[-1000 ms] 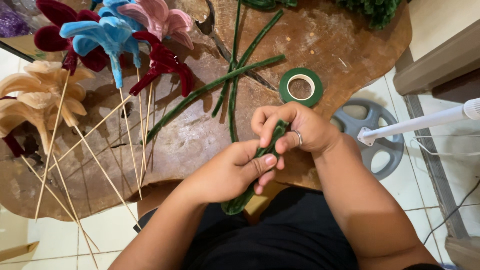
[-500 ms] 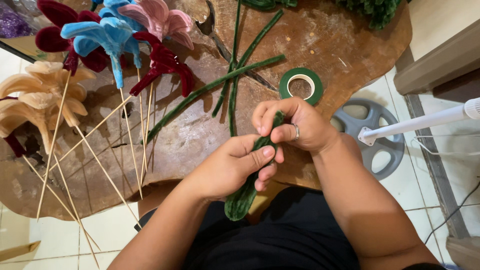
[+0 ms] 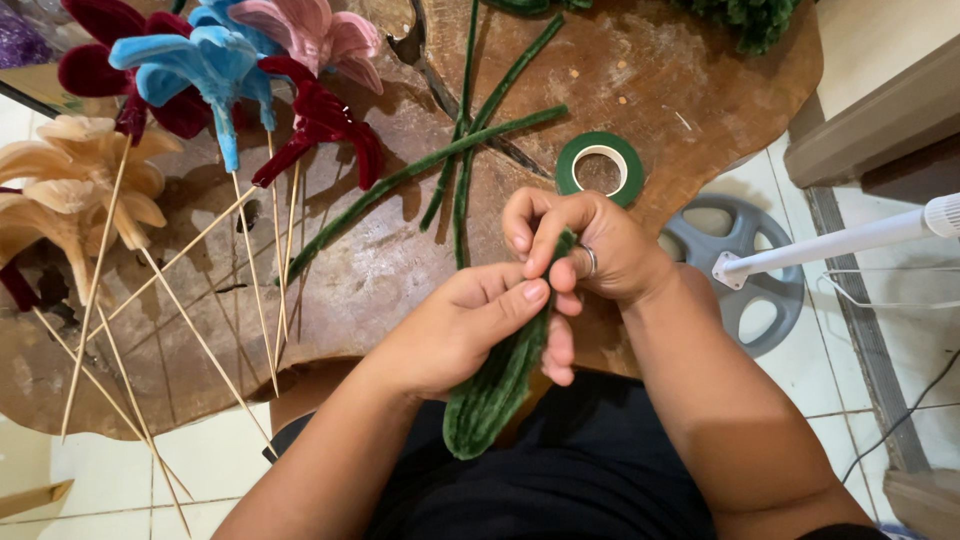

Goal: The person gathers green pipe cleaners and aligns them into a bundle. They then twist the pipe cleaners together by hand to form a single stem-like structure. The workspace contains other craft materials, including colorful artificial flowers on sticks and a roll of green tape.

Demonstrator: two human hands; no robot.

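Desk: rough brown wooden slab desk (image 3: pixel 640 90), its irregular edge just above the person's lap.
Flowers: fuzzy chenille flowers on thin wooden sticks at the upper left, among them a blue one (image 3: pixel 205 65), a pink one (image 3: pixel 305 30), a dark red one (image 3: pixel 315 125) and cream ones (image 3: pixel 70 190); these look finished.
Stems: long green chenille stems (image 3: pixel 430 170) lying loose across the desk, seemingly not yet used.
Leaf: long green fuzzy chenille leaf (image 3: pixel 500 380), held over the desk's near edge above the lap; its lower end is formed, its top is hidden by the fingers, so it appears to be in mid-shaping.
Left hand (image 3: pixel 460 330): closed around the leaf's middle, thumb pressed along it.
Right hand (image 3: pixel 585 250): fingertips pinching the leaf's upper end.
Tape: round roll of dark green floral tape (image 3: pixel 600 165), flat on the desk just above the hands.
Packages, labels, signs: none visible.
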